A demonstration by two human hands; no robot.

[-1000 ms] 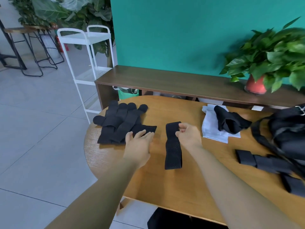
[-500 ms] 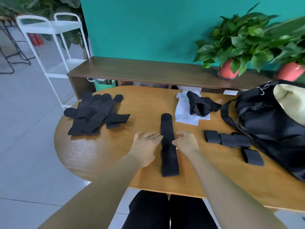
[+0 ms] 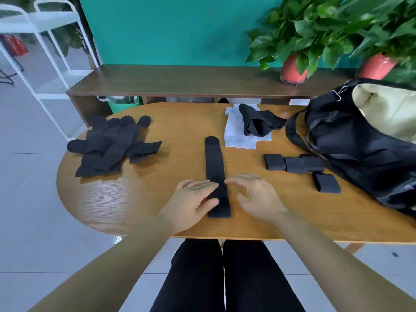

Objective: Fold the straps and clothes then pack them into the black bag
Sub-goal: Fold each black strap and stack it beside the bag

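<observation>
Straps are the business in hand: one long black strap lies flat at full length in the middle of the surface, running from near to far with its rounded end at the far side. The left hand is flat with straight fingers, and its fingertips rest on the near part of the strap from the left. The right hand is spread with loosely bent fingers just beside the strap's right edge, too blurred to tell whether it touches the fabric. Neither hand pinches anything. I judge this to be the very start of folding this strap, which is laid out but not yet doubled over. At the far left waits a pile of unfolded straps. To the right, near the black bag, four folded straps lie as small blocks, three in a close row and one nearer, by itself. At the far side a white cloth lies flat with a crumpled black garment on top of it. The bag gapes open at the right edge, its pale lining showing; whether anything is inside I cannot tell. The next move probably calls for one hand to pin the strap while the other lifts an end and lays it over, edges matched, to make a block like those at the right.
</observation>
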